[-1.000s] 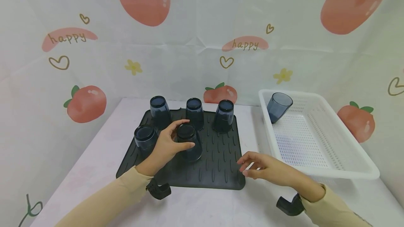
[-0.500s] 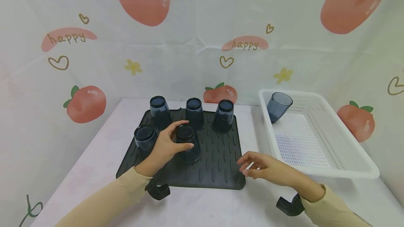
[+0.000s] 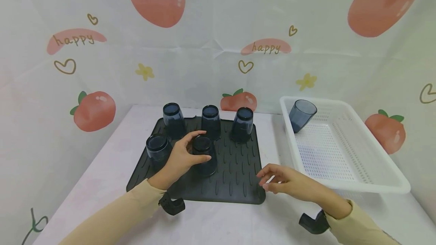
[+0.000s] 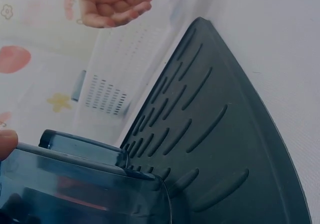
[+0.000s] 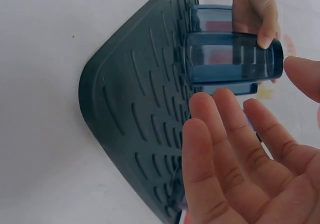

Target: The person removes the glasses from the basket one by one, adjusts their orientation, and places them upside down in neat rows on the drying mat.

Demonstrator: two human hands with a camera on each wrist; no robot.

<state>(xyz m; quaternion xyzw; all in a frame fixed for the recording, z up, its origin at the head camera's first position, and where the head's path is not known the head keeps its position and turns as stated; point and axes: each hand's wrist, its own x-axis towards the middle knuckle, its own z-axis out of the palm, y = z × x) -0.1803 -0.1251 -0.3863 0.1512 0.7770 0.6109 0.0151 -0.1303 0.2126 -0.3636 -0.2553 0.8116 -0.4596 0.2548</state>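
My left hand point(image 3: 179, 158) grips a dark blue glass point(image 3: 205, 162) near its upturned base, thumb in front and fingers behind. The glass stands upside down on a black ridged drying mat point(image 3: 235, 184), and in the right wrist view that glass point(image 5: 215, 59) meets the mat at its rim. Another upturned glass point(image 3: 158, 150) stands just left of the left hand. Along the back of the mat are a left glass point(image 3: 174, 122), a middle glass point(image 3: 210, 123) and a right glass point(image 3: 242, 126). My right hand point(image 3: 286, 180) hovers by the mat's right edge, fingers relaxed, holding nothing.
A white perforated plastic basket point(image 3: 361, 186) stands at the right. One blue glass point(image 3: 301, 115) leans in its back left corner. A white table point(image 3: 218, 222) carries everything, and a printed cloth point(image 3: 204, 18) hangs behind.
The glass in my left hand has settled slightly lower and nearer, its lower edge shifting a little toward me. My right hand has stayed where it was.
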